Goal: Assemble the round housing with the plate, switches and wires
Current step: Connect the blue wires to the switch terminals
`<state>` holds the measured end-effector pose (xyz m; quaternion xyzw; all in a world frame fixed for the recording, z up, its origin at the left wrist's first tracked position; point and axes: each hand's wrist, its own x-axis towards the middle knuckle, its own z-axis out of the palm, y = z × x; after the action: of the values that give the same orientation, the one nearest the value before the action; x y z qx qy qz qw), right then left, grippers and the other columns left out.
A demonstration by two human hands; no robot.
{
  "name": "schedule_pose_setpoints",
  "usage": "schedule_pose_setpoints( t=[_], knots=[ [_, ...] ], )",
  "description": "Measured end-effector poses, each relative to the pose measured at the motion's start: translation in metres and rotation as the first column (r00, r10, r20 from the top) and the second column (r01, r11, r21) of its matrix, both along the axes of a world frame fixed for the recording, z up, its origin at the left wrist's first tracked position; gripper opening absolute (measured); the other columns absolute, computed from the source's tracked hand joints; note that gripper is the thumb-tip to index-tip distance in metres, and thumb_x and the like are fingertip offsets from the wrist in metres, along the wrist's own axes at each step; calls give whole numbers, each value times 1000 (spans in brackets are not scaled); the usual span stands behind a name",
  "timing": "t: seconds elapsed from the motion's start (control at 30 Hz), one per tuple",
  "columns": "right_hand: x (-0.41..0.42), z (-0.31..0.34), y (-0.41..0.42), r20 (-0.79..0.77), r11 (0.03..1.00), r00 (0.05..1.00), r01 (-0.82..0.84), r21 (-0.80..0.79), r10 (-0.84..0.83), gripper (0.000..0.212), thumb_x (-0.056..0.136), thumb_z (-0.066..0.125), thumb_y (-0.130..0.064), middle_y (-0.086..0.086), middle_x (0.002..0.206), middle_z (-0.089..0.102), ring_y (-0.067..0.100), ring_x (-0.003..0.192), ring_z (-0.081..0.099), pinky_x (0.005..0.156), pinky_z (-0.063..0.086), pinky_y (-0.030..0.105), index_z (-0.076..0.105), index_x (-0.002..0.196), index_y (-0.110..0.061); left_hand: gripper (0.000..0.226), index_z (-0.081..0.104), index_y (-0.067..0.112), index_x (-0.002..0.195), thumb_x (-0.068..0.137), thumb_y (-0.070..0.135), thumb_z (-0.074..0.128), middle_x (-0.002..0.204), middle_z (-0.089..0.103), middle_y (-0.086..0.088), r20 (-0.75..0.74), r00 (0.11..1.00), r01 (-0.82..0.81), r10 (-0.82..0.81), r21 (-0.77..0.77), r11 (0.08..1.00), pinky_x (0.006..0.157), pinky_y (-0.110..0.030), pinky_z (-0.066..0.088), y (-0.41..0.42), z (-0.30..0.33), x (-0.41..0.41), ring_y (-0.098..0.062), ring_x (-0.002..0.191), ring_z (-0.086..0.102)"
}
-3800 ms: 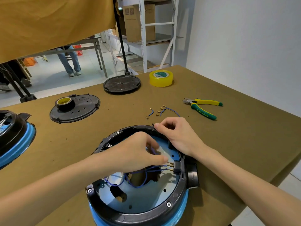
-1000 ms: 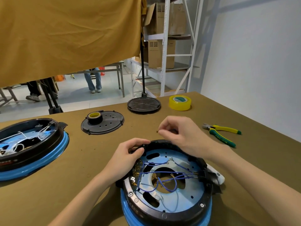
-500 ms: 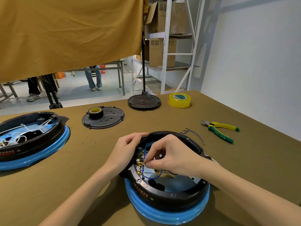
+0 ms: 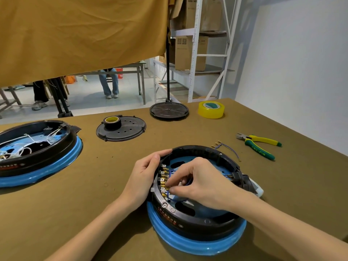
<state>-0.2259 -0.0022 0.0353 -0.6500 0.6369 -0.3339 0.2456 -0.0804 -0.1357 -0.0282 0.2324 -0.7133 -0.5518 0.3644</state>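
Pliers (image 4: 259,144) right of housing (image 4: 195,219)

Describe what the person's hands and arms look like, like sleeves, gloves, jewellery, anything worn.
Both arms are bare from the frame edge to the wrist: no sleeves show. The left hand and the right hand wear no gloves. No watch, bracelet or ring can be seen on either one. Fingernails look short and unpainted. No markings or cables on the arms.

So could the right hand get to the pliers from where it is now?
Probably yes: the right hand is pinching a connector inside the housing, and only bare table and loose wires lie between it and the pliers.
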Motion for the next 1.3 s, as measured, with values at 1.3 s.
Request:
schedule_pose_setpoints(
  t=[1.3],
  knots=[
    [25,1,-3,-142,991,982,128,45,-121,8,87,76,-21,-8,80,77,7,80,69,98,50,46,82,82,-17,41,66,21,133,113,20,30,126,72,9,6,1000,-8,9,-97,995,103,-27,49,5,1,1,-9,123,64]
  ],
)
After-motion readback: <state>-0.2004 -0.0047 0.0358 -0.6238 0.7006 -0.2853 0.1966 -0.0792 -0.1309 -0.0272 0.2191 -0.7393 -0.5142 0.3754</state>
